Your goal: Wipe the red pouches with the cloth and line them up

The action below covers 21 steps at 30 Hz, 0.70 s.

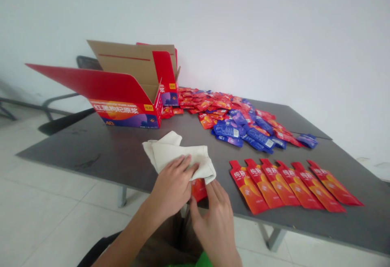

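Note:
My left hand (172, 185) presses flat on a folded white cloth (176, 155) at the near edge of the dark table (91, 149), fingers stretched over it. Under the cloth lies a red sachet (199, 189), mostly covered. My right hand (213, 214) pinches that sachet's near end with thumb and fingers. To the right, several red sachets (292, 185) lie side by side in a neat slanted row.
An open red cardboard box (128, 96) stands at the back left with its flaps up. A loose heap of red and blue sachets (240, 122) spreads across the back middle. A dark chair (65, 120) stands beyond the table's left side.

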Tool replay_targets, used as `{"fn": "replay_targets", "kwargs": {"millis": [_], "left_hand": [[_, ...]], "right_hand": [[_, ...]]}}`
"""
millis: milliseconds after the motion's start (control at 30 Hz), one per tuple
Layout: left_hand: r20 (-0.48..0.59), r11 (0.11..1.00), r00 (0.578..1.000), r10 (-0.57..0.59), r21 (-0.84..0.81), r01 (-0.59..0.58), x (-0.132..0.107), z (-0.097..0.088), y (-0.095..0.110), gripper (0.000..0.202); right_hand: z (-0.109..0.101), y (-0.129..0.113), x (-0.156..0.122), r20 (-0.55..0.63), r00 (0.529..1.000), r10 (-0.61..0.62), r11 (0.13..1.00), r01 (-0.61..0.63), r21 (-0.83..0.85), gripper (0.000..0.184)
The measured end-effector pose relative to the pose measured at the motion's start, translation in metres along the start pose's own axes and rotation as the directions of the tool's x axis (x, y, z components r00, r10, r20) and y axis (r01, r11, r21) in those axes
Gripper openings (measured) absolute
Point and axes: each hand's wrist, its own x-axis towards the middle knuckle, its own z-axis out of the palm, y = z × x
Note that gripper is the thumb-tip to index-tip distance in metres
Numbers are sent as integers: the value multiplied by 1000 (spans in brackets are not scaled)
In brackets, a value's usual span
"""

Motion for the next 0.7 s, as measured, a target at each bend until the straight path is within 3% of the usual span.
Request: {"fn": "replay_targets", "kwargs": {"millis": [167,267,400,500,633,700], "left_hand": [[17,995,995,93,-37,-93,10,1,4,51],[4,987,988,156,-46,-155,-9,3,10,53],[-33,987,987,154,-36,-156,-29,4,16,57],[-19,991,992,127,-32,-128,-15,4,9,57],[-5,1000,1000,25,0,-25,16,5,-8,52],[2,1000,1000,21,-2,-21,19,4,-10,53]], "right_hand": [[0,-1,3,-29,999,28,999,-27,31,43],[-3,-3,5,-10,997,70,995,-69,73,31],[-3,-2,6,8,996,92,991,-93,91,29],[-2,0,6,-6,996,87,991,-86,102,29],[1,0,4,-115,990,78,994,-69,80,45],[2,0,4,-151,985,84,994,-73,77,49]]}}
